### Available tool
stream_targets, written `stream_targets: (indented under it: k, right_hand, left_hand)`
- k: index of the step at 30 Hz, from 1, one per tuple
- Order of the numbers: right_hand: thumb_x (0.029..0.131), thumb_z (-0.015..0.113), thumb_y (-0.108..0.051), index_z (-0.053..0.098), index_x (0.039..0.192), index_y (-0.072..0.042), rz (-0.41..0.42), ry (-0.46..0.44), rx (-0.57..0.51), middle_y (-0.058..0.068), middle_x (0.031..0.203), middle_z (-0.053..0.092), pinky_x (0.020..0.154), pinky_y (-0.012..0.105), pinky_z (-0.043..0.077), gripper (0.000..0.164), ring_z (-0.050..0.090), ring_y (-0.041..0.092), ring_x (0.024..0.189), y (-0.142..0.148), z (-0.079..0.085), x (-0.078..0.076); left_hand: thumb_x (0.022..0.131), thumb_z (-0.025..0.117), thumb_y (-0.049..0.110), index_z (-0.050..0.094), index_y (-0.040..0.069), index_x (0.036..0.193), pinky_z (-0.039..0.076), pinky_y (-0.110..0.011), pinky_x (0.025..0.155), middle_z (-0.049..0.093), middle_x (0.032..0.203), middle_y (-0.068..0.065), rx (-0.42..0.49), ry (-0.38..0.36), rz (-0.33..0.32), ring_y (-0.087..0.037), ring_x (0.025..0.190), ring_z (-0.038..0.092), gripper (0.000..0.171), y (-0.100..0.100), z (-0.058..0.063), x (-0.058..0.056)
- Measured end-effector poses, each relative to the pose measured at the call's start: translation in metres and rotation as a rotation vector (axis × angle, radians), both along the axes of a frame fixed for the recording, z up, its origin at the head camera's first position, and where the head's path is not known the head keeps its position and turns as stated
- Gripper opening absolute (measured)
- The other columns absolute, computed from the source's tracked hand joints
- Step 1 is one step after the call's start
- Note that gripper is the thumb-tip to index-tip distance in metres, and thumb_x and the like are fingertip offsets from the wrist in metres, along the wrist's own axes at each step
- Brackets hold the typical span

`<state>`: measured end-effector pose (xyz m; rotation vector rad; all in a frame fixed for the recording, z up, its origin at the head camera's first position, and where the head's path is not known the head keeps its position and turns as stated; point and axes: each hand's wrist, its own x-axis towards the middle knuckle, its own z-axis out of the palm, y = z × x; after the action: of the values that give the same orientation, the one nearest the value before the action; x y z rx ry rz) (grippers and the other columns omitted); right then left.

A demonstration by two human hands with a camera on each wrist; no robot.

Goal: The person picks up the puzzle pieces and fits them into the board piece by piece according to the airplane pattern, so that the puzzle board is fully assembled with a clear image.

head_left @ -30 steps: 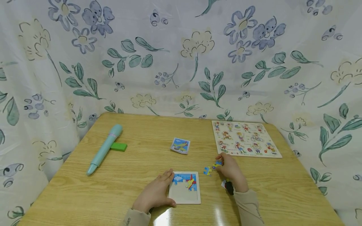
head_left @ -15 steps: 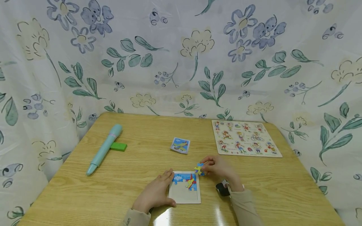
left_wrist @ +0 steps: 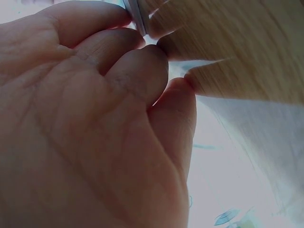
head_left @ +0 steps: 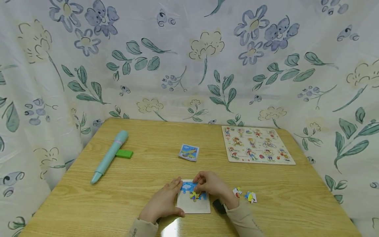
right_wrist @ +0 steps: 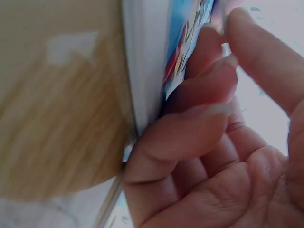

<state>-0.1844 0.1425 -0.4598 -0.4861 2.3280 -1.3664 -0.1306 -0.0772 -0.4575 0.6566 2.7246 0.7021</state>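
Fingers of the right hand (head_left: 211, 185) pinch a yellow-and-blue puzzle piece (head_left: 193, 195) over the puzzle tray (head_left: 189, 207); whether it touches the tray cannot be told. The tray lies flat, well apart from the tabletop's (head_left: 296, 204) far edge. With thumb and fingertips spread wide, the left hand (head_left: 164, 199) touches the tray's left edge. Loose pieces (head_left: 251, 197) lie right of the tray, and a figure board (head_left: 257, 140) lies by the tabletop's far right corner

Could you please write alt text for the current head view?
A right hand holds a jigsaw piece over a partly filled puzzle tray, a left hand touching its left edge. Loose pieces lie to the right on a wooden table.
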Motion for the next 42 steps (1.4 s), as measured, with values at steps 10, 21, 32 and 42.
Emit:
stream_targets:
  k: [10, 21, 32, 42]
  right_hand:
    - [0.077, 0.076, 0.0, 0.064, 0.091, -0.002, -0.025, 0.132, 0.139, -0.003, 0.066, 0.05, 0.048, 0.017, 0.038, 0.019, 0.047, 0.009, 0.058, -0.012, 0.003, 0.006]
    - [0.079, 0.076, -0.002, 0.064, 0.095, 0.0, -0.054, 0.11, 0.092, -0.002, 0.068, 0.05, 0.05, 0.016, 0.038, 0.02, 0.045, 0.007, 0.059, -0.004, -0.001, 0.004]
    - [0.081, 0.073, -0.003, 0.066, 0.095, -0.001, -0.194, 0.191, 0.132, 0.004, 0.082, 0.059, 0.06, 0.02, 0.043, 0.016, 0.051, 0.014, 0.073, 0.019, 0.001, -0.005]
    - [0.077, 0.079, -0.005, 0.065, 0.099, -0.001, -0.293, 0.2, 0.282, 0.011, 0.102, 0.064, 0.091, 0.047, 0.052, 0.026, 0.06, 0.029, 0.1, 0.045, 0.003, -0.011]
  left_hand:
    - [0.063, 0.085, 0.048, 0.037, -0.003, 0.147, 0.034, -0.057, 0.114, 0.031, 0.157, -0.019, -0.009, 0.018, -0.001, -0.038, 0.143, 0.034, 0.109, 0.0, 0.0, 0.0]
    - [0.064, 0.084, 0.048, 0.036, -0.003, 0.147, 0.035, -0.058, 0.113, 0.03, 0.158, -0.018, 0.001, 0.004, -0.002, -0.039, 0.142, 0.034, 0.108, 0.0, 0.0, 0.0]
    - [0.063, 0.085, 0.048, 0.037, -0.003, 0.147, 0.034, -0.058, 0.114, 0.03, 0.157, -0.018, 0.001, 0.006, 0.0, -0.038, 0.143, 0.034, 0.109, 0.001, -0.001, 0.001]
    - [0.063, 0.085, 0.047, 0.037, -0.004, 0.146, 0.034, -0.057, 0.115, 0.031, 0.157, -0.019, -0.004, 0.015, 0.013, -0.039, 0.142, 0.034, 0.109, 0.001, 0.001, 0.002]
